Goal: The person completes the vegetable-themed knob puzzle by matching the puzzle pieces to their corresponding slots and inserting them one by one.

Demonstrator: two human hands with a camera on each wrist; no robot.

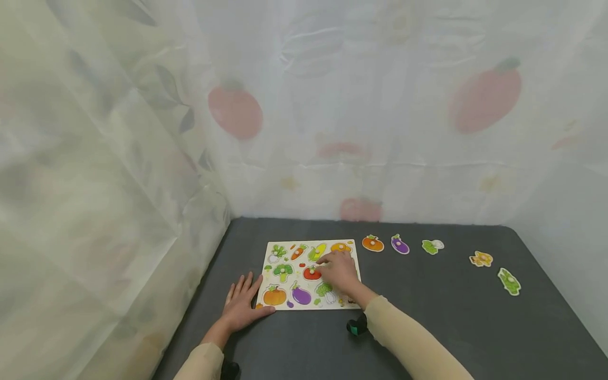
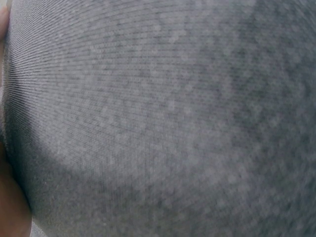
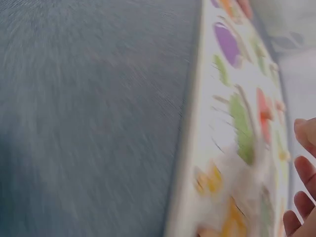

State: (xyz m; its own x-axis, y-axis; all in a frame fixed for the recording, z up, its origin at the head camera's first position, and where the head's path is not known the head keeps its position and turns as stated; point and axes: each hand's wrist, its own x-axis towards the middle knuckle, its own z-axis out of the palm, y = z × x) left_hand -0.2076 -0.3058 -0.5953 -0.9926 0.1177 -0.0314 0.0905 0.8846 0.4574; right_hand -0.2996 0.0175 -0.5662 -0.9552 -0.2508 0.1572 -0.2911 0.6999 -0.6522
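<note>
A white vegetable puzzle board lies on the dark table. My left hand rests flat at its left side, fingers spread, thumb along the lower left corner; a sliver of that hand shows in the left wrist view. My right hand is over the right half of the board, fingertips close to the tomato piece. In the right wrist view its fingers are loosely bent, apart from the board, and hold nothing. A knobbed broccoli piece sits left of the tomato. My right hand hides part of the board.
Loose pieces lie right of the board: a pumpkin, an eggplant, a green-and-white vegetable, a yellow-orange piece and a green pod-like piece. Printed curtains stand behind and at the left.
</note>
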